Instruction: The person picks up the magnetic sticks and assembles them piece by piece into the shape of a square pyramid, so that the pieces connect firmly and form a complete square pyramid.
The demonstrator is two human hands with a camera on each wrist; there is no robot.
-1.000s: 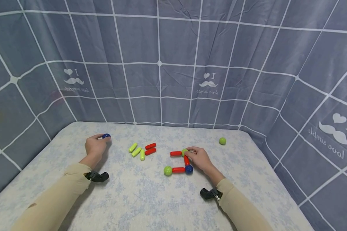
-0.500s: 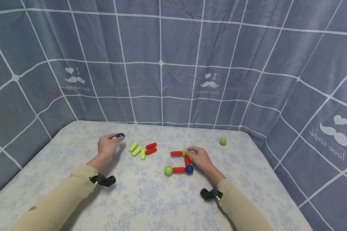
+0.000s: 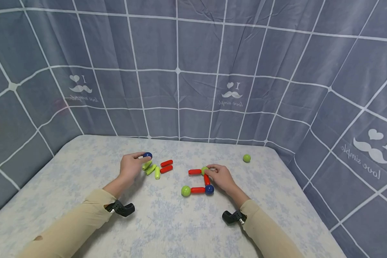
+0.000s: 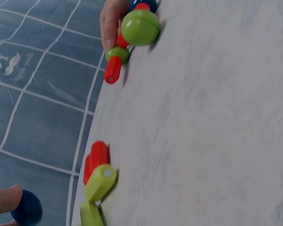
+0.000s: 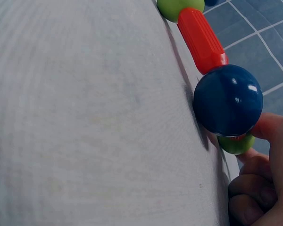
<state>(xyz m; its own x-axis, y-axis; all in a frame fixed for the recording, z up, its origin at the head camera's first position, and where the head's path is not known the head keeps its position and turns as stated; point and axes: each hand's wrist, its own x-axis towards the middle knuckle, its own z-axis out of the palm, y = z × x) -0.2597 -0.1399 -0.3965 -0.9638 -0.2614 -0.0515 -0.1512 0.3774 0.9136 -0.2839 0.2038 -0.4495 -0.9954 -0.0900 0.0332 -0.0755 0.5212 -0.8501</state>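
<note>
My left hand (image 3: 141, 158) pinches a blue ball (image 3: 147, 155) between thumb and finger, just above several loose yellow-green sticks (image 3: 151, 169). The left wrist view shows the same blue ball (image 4: 26, 208) against a fingertip (image 4: 4, 200). My right hand (image 3: 210, 172) pinches a small green ball (image 3: 205, 170) at the corner of a joined shape. That shape has a red stick (image 3: 195, 172) to the left, a red stick (image 3: 207, 179) running down to a blue ball (image 3: 209, 189), then a red stick (image 3: 198, 190) to a green ball (image 3: 186, 191). In the right wrist view the blue ball (image 5: 228, 100) fills the middle.
Two loose red sticks (image 3: 166, 166) lie beside the green ones. A lone green ball (image 3: 246, 158) sits at the back right. The pale floral tabletop (image 3: 167, 222) is walled by a grey checked cloth (image 3: 180, 89) on three sides.
My left hand has carried the blue ball to the right, from the far left of the table to just above the loose green sticks. The right hand has stayed on the shape.
</note>
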